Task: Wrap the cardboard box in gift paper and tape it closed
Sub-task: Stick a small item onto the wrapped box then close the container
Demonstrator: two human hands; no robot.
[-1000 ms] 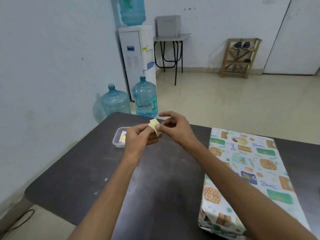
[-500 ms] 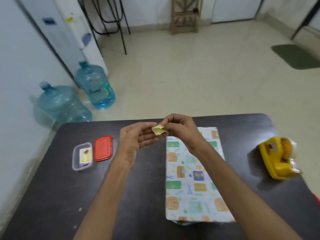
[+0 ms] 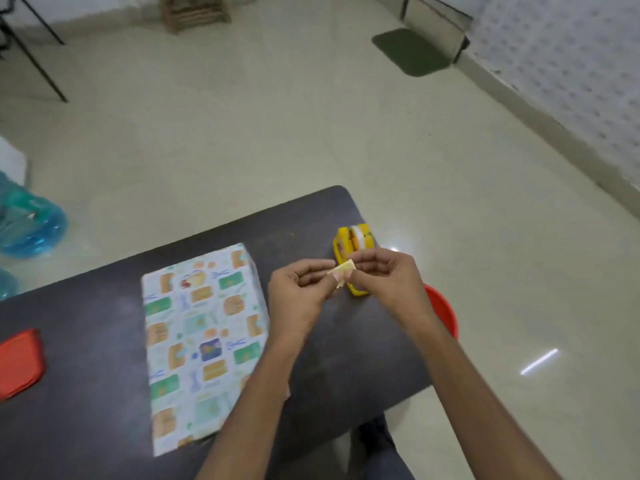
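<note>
The box point(image 3: 204, 344), covered in patterned gift paper, lies flat on the dark table point(image 3: 86, 358), left of my hands. My left hand point(image 3: 301, 296) and my right hand point(image 3: 388, 282) are raised together above the table's right part. Between their fingertips they pinch a small crumpled pale yellow scrap point(image 3: 341, 271), probably tape or paper. Just behind the scrap stands a yellow tape dispenser point(image 3: 353, 244) with a white roll, partly hidden by my right hand.
A red lid point(image 3: 19, 362) lies at the table's left edge. A red round object point(image 3: 443, 313) shows past the table's right edge, behind my right wrist. Blue water bottles point(image 3: 27, 226) stand on the floor at the left. The table's far right corner is near the dispenser.
The view has swung right and down: the wrapped box now sits left of my hands and the dispenser is behind them. Both hands still hold the small yellow scrap.
</note>
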